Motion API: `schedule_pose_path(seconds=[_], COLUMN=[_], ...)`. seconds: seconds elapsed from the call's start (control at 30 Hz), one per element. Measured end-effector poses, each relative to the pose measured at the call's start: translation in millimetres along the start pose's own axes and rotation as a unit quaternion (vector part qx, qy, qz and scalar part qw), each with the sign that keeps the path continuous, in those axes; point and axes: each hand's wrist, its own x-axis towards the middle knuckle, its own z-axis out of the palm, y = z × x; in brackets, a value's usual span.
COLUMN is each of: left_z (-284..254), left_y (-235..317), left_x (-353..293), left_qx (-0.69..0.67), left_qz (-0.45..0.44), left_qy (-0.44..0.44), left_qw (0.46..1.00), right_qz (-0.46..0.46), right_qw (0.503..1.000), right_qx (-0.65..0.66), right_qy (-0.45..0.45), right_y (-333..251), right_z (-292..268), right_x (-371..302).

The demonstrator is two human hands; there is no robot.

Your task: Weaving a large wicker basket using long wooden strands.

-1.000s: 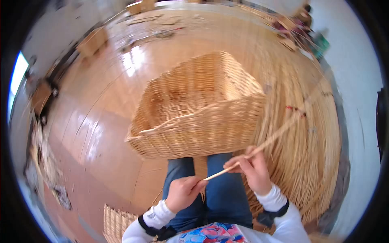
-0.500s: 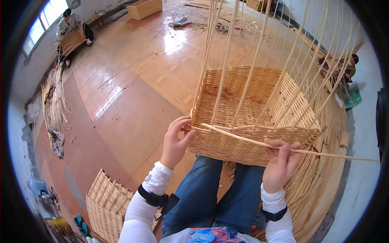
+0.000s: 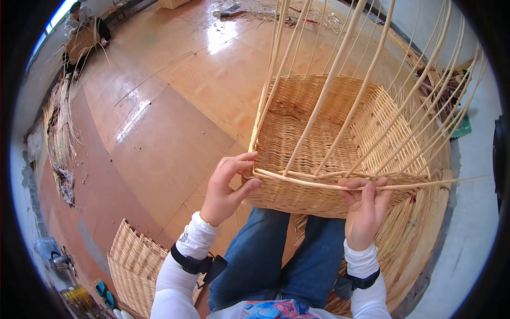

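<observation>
A wicker basket rests against my knees, with tall upright stakes rising from its rim. My left hand grips the basket's near left corner, fingers behind the edge and thumb in front. A long pale willow rod runs along the near rim from that corner, extending to the right past the basket. My right hand pinches this rod near the right part of the front wall, thumb toward me. The rod's left end lies beside the left fingers; how it is fixed there cannot be made out.
A woven panel lies at lower left. Loose rods are heaped at my right. Bundled canes lie along the left wall. A person sits at the far left with wickerwork. Tools and scraps lie on the far floor.
The rod has swung from a slant across the front wall to lie along the near rim. My right hand has shifted slightly left; my left hand stays at the corner. The view has tilted slightly.
</observation>
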Motion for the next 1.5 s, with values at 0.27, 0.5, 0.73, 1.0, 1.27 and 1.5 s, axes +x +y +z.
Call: schedule_pose_path(seconds=[0.27,0.5,0.73,1.0,1.27,1.5], left_z=[-4,-7,-15,-10,-13,-11], left_y=[-3,-2,-7,-14,-20,-26], left_x=[6,3,9,15,17,17], left_qx=[0.043,0.0,0.022,0.068,0.075,-0.084], left_qz=[0.043,0.031,0.065,0.147,0.144,0.042], left_qy=[-0.022,-0.02,-0.078,-0.034,-0.058,-0.038], left_qw=[0.998,0.999,0.995,0.986,0.985,0.995], right_qz=[-0.007,-0.029,-0.128,-0.211,-0.199,-0.2], right_qw=[0.997,0.998,0.979,0.964,0.962,0.959], right_qx=[-0.057,-0.049,-0.136,-0.159,-0.189,-0.192], right_qy=[-0.058,-0.018,-0.075,0.005,0.008,-0.053], right_y=[-3,-1,-27,-33,-27,-33], right_z=[6,2,16,0,14,34], right_x=[7,-5,-8,-7,-4,3])
